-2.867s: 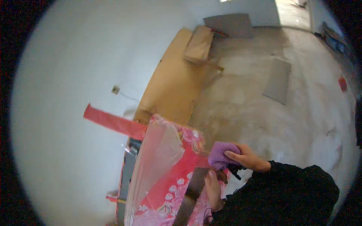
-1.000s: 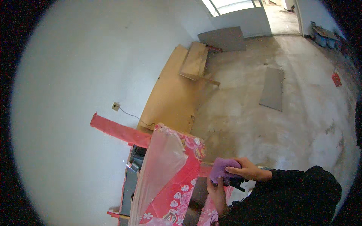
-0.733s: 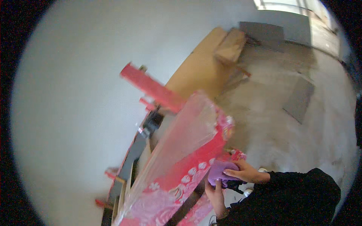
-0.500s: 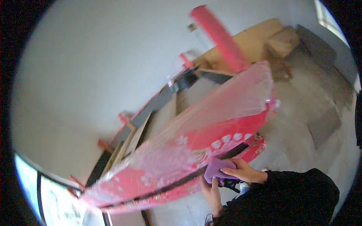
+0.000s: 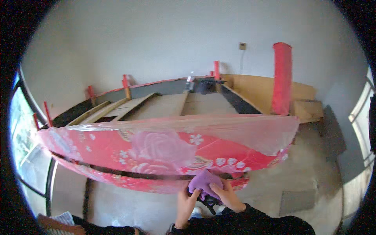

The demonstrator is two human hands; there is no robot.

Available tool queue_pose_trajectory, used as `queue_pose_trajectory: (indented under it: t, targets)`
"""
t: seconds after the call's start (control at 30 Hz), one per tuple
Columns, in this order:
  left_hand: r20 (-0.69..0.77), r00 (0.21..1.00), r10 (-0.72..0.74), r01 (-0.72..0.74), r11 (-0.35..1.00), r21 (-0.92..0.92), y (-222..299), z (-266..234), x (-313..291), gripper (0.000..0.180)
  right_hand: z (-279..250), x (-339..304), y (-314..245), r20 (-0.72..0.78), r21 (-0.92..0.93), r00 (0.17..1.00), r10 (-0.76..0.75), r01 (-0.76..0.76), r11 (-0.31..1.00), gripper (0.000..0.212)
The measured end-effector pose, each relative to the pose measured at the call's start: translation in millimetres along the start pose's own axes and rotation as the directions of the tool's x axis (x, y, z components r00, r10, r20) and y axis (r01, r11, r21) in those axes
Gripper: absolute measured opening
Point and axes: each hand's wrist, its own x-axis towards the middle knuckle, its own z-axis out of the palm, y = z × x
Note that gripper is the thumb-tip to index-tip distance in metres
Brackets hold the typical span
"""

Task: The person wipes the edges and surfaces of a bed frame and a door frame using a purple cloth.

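A folded purple cloth (image 5: 204, 183) is pinched between my two hands, low in front of me. My left hand (image 5: 187, 203) grips its lower left edge with the thumb on top. Over its right side, my right hand (image 5: 229, 197) presses with thumb and fingers. Something black with loose strap-like parts (image 5: 209, 201) shows just below the cloth; I cannot tell whether a hand holds it. Right behind the cloth stands the long bed-frame side (image 5: 164, 150), covered in red and pink flowered material with clear film along the top.
Wooden slats (image 5: 135, 105) cross the frame's inside. A plastic bottle (image 5: 190, 83) stands near its far edge beside a black object (image 5: 207, 86). A tall red post (image 5: 282, 78) rises at the right. Another person's sleeve (image 5: 62, 225) shows at lower left.
My view has levelled out from a strong tilt, so the frame now lies across the picture. Both hands still hold the purple cloth. A person's sleeve has come into view at lower left.
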Motion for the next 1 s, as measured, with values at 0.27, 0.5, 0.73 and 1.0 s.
queue_pose_trajectory:
  t: [0.27,0.5,0.73,1.0]
  targets:
    - [0.519,0.852,0.063,-0.195,0.959,0.204,-31,101,27,0.037,-87,-70,4,-0.518,0.025,0.855,-0.018,0.036,0.999,0.037]
    - [0.801,0.593,0.084,-0.392,0.899,0.195,-27,164,10,0.034,-91,-134,-6,-0.815,0.054,0.577,-0.056,0.172,0.984,0.034]
    - [0.728,0.673,0.131,-0.331,0.934,0.138,-17,161,15,0.038,-94,-123,-21,-0.806,0.079,0.589,0.066,-0.003,0.997,0.03]
    - [0.362,0.925,0.112,-0.211,0.946,0.246,-3,80,25,0.037,-59,-47,-34,-0.429,0.036,0.9,-0.076,0.101,0.994,0.031]
